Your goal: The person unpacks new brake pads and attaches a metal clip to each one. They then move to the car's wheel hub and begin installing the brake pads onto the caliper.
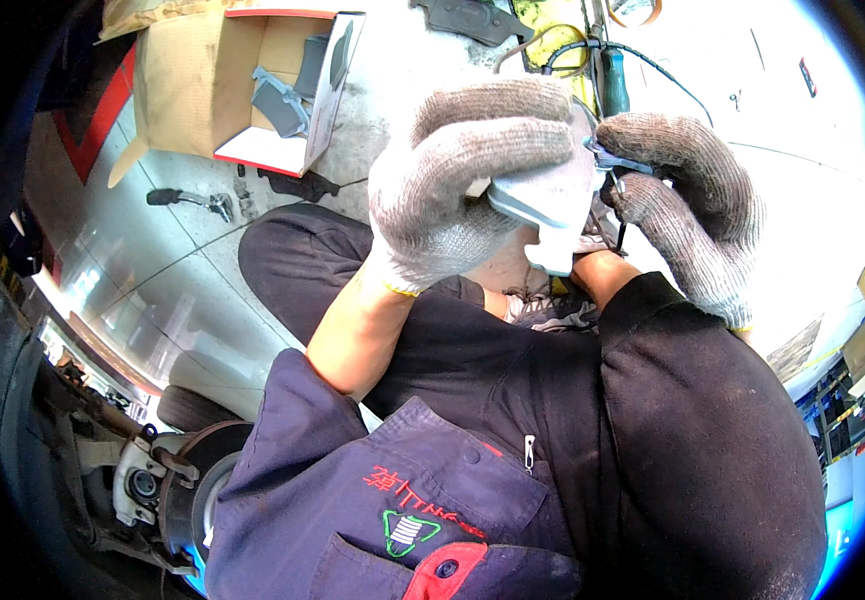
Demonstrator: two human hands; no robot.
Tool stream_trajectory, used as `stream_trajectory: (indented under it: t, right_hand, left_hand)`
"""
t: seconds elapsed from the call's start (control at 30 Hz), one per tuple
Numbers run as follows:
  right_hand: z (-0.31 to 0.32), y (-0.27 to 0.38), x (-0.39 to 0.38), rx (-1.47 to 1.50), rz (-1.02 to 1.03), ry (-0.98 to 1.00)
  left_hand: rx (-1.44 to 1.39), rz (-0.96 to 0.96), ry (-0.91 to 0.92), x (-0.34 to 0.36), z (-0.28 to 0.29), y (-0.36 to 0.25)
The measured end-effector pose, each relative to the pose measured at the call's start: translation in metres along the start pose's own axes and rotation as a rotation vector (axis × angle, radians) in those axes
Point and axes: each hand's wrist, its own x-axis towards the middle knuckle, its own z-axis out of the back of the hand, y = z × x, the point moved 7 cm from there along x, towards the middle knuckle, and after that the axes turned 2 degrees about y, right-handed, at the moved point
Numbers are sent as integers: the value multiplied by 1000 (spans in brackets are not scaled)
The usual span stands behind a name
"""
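My left hand (463, 170), in a dirty knitted glove, is closed around a grey brake pad (551, 195), with the fingers over its top and one tab pointing down toward my lap. Opposite it, my gloved right hand (698, 185) pinches a small bluish metal clip (618, 160) against the pad's right edge. The clip's far end is hidden by the fingers and the pad, so I cannot tell whether it is fixed to the pad. Both hands are raised above my legs.
An opened cardboard box (178, 85) at the upper left holds grey brake pads (281, 105). On the tiled floor lie a ratchet (193, 200), dark pads (468, 20) and a teal-handled tool (615, 82) beside a black cable. A brake disc (188, 480) stands at the lower left.
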Motion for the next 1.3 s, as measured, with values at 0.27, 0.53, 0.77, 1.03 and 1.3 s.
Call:
stream_trajectory:
  t: [0.27, 0.53, 0.77, 1.03, 1.3]
  right_hand:
    - [-3, 5, 3, 60, -88, -14]
    - [-3, 7, 4, 104, -92, -68]
    - [5, 10, 1, 106, -1, -164]
    - [-9, 16, 5, -47, 53, 15]
    - [-5, 16, 1, 16, 108, -96]
  left_hand:
    - [47, -11, -5, 2, -1, -4]
    - [-84, -117, 8, 0, 2, -3]
    - [-126, -154, -2, 0, -3, -6]
    - [-141, -196, -36, -3, 1, -7]
    - [-315, -128, -88, -1, -1, -5]
